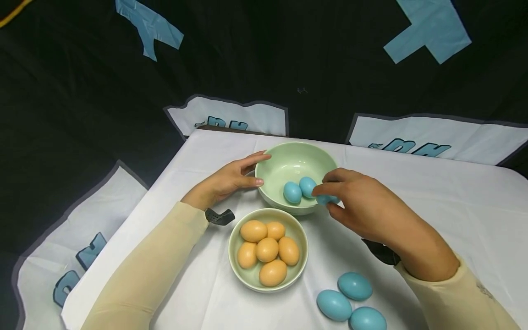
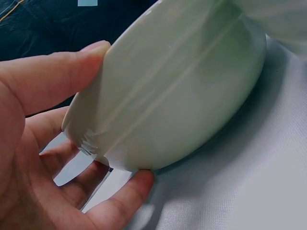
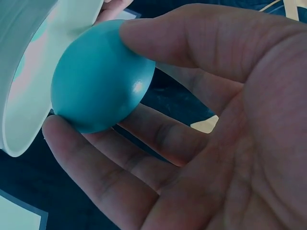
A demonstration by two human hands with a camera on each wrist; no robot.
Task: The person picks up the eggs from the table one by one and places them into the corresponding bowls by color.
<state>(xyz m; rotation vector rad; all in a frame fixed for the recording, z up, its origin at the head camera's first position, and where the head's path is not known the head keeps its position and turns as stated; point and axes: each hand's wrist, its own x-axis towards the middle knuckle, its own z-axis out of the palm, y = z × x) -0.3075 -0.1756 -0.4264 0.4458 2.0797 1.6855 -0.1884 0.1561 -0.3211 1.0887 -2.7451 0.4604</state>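
Observation:
My left hand (image 1: 224, 179) holds the large light-green bowl (image 1: 274, 161) at its left side, thumb at the rim and fingers spread along the outer wall. In the left wrist view the bowl (image 2: 168, 105) looks strongly tilted. Two blue eggs (image 1: 292, 192) lie inside it, toward its near side. Over the bowl's right rim, my right hand (image 1: 363, 201) pinches another blue egg (image 3: 98, 79) between thumb and fingertips. The right wrist view shows this egg right beside the bowl wall (image 3: 36, 115).
Just in front of the large bowl stands a smaller green bowl (image 1: 304, 263) with several orange eggs (image 1: 267, 250). Three more blue eggs (image 1: 355, 286) lie on the white tablecloth (image 1: 453, 220) at the near right. A black curtain (image 1: 268, 59) hangs behind the table.

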